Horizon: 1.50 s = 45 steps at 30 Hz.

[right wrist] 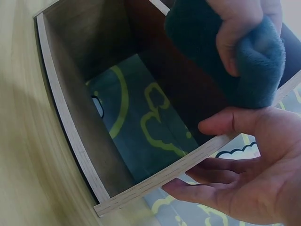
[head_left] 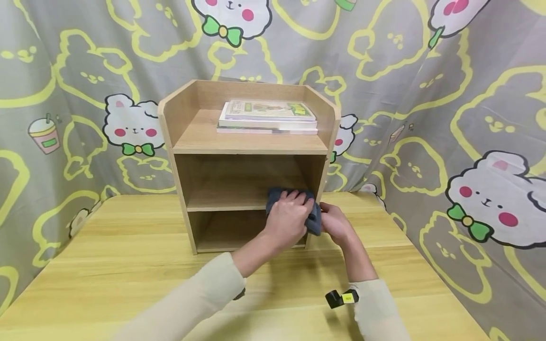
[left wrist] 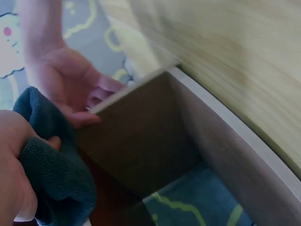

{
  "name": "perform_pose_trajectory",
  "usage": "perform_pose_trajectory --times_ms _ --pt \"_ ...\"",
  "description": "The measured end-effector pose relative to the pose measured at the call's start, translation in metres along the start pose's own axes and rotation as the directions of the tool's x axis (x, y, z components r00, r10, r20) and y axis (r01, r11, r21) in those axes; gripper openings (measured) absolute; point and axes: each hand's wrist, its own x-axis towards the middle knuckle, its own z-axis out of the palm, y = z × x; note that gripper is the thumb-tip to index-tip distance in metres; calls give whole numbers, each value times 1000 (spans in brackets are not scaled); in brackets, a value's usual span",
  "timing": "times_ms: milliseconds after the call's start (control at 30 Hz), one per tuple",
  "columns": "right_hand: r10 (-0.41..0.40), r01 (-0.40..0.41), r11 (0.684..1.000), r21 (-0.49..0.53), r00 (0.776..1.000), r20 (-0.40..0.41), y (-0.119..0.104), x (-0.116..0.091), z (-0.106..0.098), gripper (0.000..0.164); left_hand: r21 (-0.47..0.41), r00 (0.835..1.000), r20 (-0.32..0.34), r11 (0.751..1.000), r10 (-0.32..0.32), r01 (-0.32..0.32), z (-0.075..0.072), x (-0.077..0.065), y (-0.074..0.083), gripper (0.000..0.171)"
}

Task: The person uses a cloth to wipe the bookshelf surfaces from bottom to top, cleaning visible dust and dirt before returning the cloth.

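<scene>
A small wooden shelf unit [head_left: 249,152] stands on the table, its two lower compartments facing me. My left hand [head_left: 287,219] grips a bunched dark blue-grey cloth [head_left: 314,221] at the right end of the middle shelf board. In the left wrist view the soft cloth [left wrist: 59,174] bulges out around the fingers. My right hand [head_left: 334,223] holds the unit's right side panel by its front edge. The right wrist view shows the thumb [right wrist: 218,123] inside the panel and the other fingers outside. The cloth sits just above that thumb.
Several books [head_left: 268,124] lie stacked on the unit's top shelf, between raised side walls. A patterned curtain [head_left: 426,94] hangs behind and along both sides of the wooden table [head_left: 106,279]. A black wrist device [head_left: 341,298] is by the right sleeve.
</scene>
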Motion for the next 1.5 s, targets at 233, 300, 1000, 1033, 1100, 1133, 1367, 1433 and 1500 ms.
perform_pose_trajectory --times_ms 233,300,1000,1033,1100,1133,1367,1433,1500 --pt "5 -5 1000 19 1000 20 1 3 4 53 18 997 71 999 25 -27 -5 -7 -7 46" --pt "0 -1 1000 25 999 35 1 4 6 53 42 994 90 997 60 -64 -6 -13 -12 48" --pt "23 -22 999 -39 999 27 -4 2 6 62 80 952 -173 967 253 -243 -18 -100 -107 73" --pt "25 -24 999 -39 999 23 -4 2 6 63 83 949 -193 968 248 -236 -20 -106 -113 71" --pt "29 -28 999 -40 999 17 -3 1 5 64 95 946 -227 972 231 -215 -23 -118 -123 69" --pt "31 -31 999 -41 999 15 -3 1 4 64 99 945 -241 975 220 -201 -25 -123 -128 69" --pt "32 -32 998 -51 999 3 -1 0 2 63 94 954 -264 988 140 -118 -30 -138 -136 76" --pt "31 -31 998 -58 1000 4 -1 0 2 63 97 956 -267 990 124 -101 -28 -135 -130 77" --pt "29 -29 998 -62 1000 2 -1 0 1 62 108 952 -284 990 119 -92 -24 -132 -125 79"
